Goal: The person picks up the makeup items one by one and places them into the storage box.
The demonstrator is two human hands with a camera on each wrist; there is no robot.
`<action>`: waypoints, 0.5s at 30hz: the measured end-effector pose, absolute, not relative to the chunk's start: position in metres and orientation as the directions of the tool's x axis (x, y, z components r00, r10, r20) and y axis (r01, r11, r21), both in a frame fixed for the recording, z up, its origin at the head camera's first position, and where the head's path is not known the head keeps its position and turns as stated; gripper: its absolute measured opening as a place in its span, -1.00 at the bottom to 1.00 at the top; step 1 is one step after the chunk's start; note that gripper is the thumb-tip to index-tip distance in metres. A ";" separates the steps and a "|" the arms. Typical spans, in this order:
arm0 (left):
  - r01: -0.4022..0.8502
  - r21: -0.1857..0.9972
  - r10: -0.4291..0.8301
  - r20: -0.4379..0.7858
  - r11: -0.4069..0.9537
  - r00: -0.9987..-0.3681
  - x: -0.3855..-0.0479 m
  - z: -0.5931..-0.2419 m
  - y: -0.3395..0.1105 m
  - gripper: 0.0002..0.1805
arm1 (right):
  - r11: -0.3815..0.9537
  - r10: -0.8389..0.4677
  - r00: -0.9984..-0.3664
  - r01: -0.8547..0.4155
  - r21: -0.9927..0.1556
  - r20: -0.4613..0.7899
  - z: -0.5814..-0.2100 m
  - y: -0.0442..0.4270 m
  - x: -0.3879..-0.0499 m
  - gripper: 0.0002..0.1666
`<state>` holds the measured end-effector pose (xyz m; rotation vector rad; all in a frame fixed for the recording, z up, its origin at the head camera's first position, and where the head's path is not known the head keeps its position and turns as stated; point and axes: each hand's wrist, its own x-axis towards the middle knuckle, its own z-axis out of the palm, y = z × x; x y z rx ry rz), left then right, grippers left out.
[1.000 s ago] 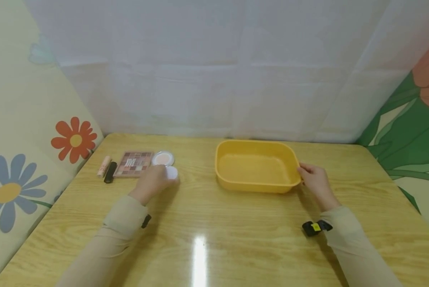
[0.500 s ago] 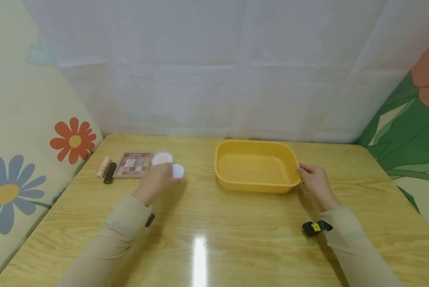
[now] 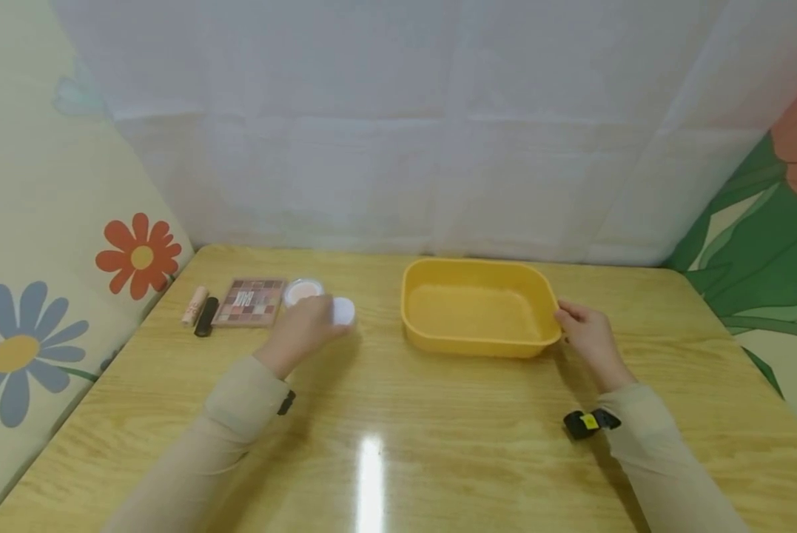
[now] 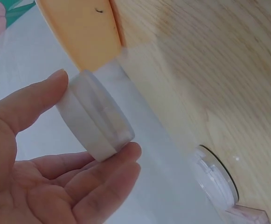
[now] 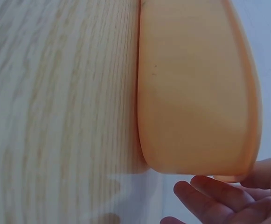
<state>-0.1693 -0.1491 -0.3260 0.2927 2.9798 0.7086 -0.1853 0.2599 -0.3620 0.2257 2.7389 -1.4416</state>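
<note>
Tabletop (image 3: 438,407): far edge meets a white cloth (image 3: 331,163); yellow tub (image 3: 478,346) sits right of centre, close to that edge. A stretch of wood grain separates the tub's left wall from the white jar (image 3: 345,312); more wood lies on the near side of both. Row at far left, from the left: pink tube (image 3: 194,306), black tube (image 3: 206,317), palette (image 3: 250,302), round compact (image 3: 303,290), the compact just beside the palette's far right corner. Left hand (image 3: 303,329) is clamped on the jar, thumb on one side, curled fingers on the other; the jar is held above the wood, between compact and tub, nearer the compact. The left arm reaches in from the near left. Right hand (image 3: 590,339) is pinched on the tub's right rim, thumb at the rim, other fingers beneath its outer side; forearm angles in from the near right, black strap (image 3: 579,425) with yellow patch at the cuff. Labels: large pale lettering on the palette, not legible with certainty; marks on the pink tube too small to read.
</note>
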 end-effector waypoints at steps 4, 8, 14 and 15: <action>0.183 0.440 0.206 -0.005 0.879 -0.979 -0.169 -0.325 -0.148 -0.57 | 0.558 0.107 -0.989 0.143 -0.817 -0.100 -0.362 0.259 -0.186 -0.41; 0.200 0.439 0.220 0.005 0.876 -0.976 -0.170 -0.325 -0.147 -0.57 | 0.558 0.106 -0.989 0.145 -0.817 -0.103 -0.361 0.259 -0.186 -0.42; 0.211 0.431 0.227 0.015 0.877 -0.974 -0.171 -0.324 -0.145 -0.56 | 0.568 0.106 -0.990 0.134 -0.812 -0.089 -0.361 0.259 -0.184 -0.42; 0.208 0.433 0.227 0.008 0.877 -0.974 -0.171 -0.323 -0.144 -0.56 | 0.569 0.106 -0.991 0.132 -0.811 -0.087 -0.361 0.259 -0.184 -0.43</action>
